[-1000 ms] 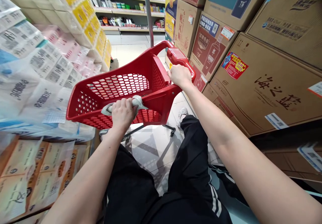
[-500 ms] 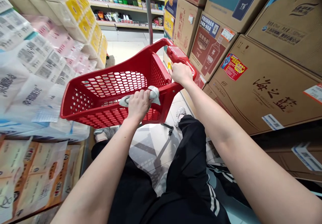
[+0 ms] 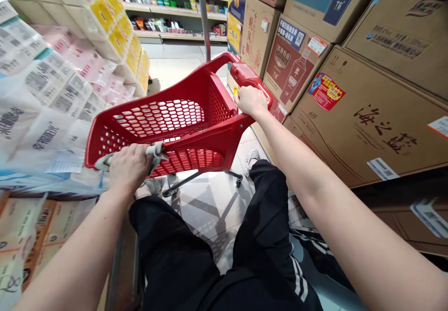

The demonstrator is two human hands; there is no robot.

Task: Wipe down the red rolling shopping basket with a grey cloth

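A red plastic shopping cart point(image 3: 196, 136) with perforated walls stands sideways in front of me, its handle end to the right. My left hand point(image 3: 129, 166) is closed around a pale cloth point(image 3: 156, 151) and presses it over the near top rim, toward the cart's left end. Bits of the cloth stick out on both sides of the fingers. My right hand point(image 3: 251, 101) grips the cart's handle bar point(image 3: 247, 75) near its close corner; the fingertips are partly hidden. No goods show in the visible part of the basket.
Stacked cardboard cartons point(image 3: 367, 120) rise close on the right. Packs of wrapped tissue point(image 3: 52, 101) are piled on the left, above orange-and-white packages point(image 3: 45, 236). A grey pole point(image 3: 204, 17) stands behind the cart, before shelves of bottles point(image 3: 175, 10). Pale floor tiles point(image 3: 199, 208) lie underneath.
My left hand has slid the cloth leftward along the near rim, from the middle toward the cart's left end. The right hand keeps its place on the handle, and the cart has hardly moved.
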